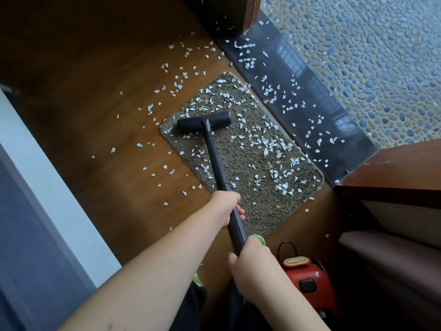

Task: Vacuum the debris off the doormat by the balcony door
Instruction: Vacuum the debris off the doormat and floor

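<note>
Both hands, left and right, have fingers clamped on the wand, steering the head across the scrap-strewn mat.

Pebbled balcony floor beyond the dark threshold, brown wooden floor, white wall at left.

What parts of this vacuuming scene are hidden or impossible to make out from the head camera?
- Underside of the vacuum head: it faces down on the doormat, so scraps beneath it and any suction are not visible.
- Red vacuum body: partly hidden behind the right hand and arm; label too small to read.
- Wand: its lower end vanishes under the right hand.
- Left hand fingers: mostly wrapped behind the wand.
</note>
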Available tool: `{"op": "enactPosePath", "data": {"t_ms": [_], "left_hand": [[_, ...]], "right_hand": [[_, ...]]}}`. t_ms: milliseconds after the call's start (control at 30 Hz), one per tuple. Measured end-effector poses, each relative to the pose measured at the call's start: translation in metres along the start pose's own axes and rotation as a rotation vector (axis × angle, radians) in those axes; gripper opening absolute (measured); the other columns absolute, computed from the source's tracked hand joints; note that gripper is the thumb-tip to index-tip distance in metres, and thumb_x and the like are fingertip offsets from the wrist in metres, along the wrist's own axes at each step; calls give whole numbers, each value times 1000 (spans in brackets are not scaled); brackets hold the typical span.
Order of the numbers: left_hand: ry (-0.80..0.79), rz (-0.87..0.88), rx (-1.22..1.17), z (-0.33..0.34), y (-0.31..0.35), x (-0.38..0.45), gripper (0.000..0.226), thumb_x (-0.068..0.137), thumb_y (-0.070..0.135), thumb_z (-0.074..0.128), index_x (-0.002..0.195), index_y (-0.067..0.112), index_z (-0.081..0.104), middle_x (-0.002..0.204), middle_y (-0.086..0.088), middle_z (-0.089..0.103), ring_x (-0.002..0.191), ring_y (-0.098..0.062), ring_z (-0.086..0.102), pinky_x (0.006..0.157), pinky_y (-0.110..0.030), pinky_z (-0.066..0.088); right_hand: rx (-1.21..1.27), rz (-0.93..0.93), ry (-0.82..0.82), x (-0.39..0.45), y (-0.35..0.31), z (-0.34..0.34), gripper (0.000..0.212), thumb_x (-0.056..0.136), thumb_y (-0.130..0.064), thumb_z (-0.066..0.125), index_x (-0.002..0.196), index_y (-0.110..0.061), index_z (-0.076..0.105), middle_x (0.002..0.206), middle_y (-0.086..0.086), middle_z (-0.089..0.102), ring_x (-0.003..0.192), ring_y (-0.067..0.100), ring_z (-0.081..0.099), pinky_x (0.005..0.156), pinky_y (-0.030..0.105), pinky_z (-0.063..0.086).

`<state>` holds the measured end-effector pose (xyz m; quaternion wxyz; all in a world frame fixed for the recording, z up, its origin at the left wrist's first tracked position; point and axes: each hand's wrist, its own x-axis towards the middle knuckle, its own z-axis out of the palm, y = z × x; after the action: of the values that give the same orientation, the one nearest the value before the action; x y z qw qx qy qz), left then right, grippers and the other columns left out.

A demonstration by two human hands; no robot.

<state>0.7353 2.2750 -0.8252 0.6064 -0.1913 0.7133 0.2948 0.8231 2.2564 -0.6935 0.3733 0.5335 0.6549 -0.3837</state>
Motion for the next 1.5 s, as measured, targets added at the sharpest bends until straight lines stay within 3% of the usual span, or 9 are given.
{"op": "enactPosePath", "data": {"t_ms": [233, 433, 600, 767, 933, 1067, 1267, 1500], "left_hand": [[-7, 3, 20, -5, 8, 6, 19, 92, -2, 48, 111, -5, 49, 65, -12, 48, 54, -20, 49, 45, -28, 45], [-8, -41, -21, 9, -16, -2, 24, 91, -1, 48, 114, -7, 51, 62, -12, 47, 47, -20, 47, 38, -24, 44], [-2, -78, -96, 25, -47, -13, 35, 87, -3, 48, 122, -6, 49, 62, -10, 46, 41, -18, 46, 38, -23, 44], [7, -121, -139, 33, -65, -29, 28, 89, -4, 47, 117, -7, 49, 36, -5, 42, 30, -16, 41, 41, -23, 45], [13, -125, -161, 28, -61, -28, 26, 88, -4, 47, 114, -4, 49, 37, -3, 42, 30, -15, 40, 41, -23, 44], [5, -80, -126, 20, -46, -15, 31, 88, -2, 50, 119, -7, 50, 59, -10, 45, 37, -17, 45, 38, -23, 45], [-13, -19, -49, 8, -8, 4, 33, 90, -2, 50, 122, -9, 52, 61, -11, 47, 45, -20, 47, 36, -21, 44], [-19, -1, 29, 3, 18, 9, 35, 94, 2, 48, 128, -5, 47, 65, -12, 52, 48, -20, 50, 42, -27, 46]], "right_hand": [[-3, 16, 5, 11, -8, 1, 31, 97, -33, 47, 118, -10, 43, 126, 7, 56, 117, 24, 57, 80, 27, 42], [-37, 7, -17, -5, 13, 4, 34, 97, -34, 47, 123, -13, 39, 122, 6, 61, 113, 22, 61, 84, 26, 46], [-31, 85, -44, -23, 34, 10, 29, 94, -41, 49, 108, -18, 37, 121, 4, 62, 111, 20, 62, 76, 26, 41], [-23, 112, -36, -38, 47, 13, 33, 93, -51, 46, 99, -22, 32, 115, 1, 65, 107, 15, 65, 84, 23, 47], [-11, 114, -71, -37, 44, 13, 31, 93, -49, 48, 98, -22, 32, 116, 2, 64, 109, 16, 63, 80, 24, 45], [-38, 81, -85, -27, 30, 11, 30, 95, -43, 49, 98, -19, 31, 120, 5, 62, 112, 21, 61, 84, 26, 45], [-52, -5, 7, -5, 5, 1, 33, 98, -38, 44, 119, -13, 41, 122, 6, 62, 113, 23, 61, 85, 28, 46], [-27, 26, 31, 14, -8, -6, 37, 97, -36, 47, 122, -9, 43, 128, 8, 57, 119, 25, 56, 88, 28, 44]]}}
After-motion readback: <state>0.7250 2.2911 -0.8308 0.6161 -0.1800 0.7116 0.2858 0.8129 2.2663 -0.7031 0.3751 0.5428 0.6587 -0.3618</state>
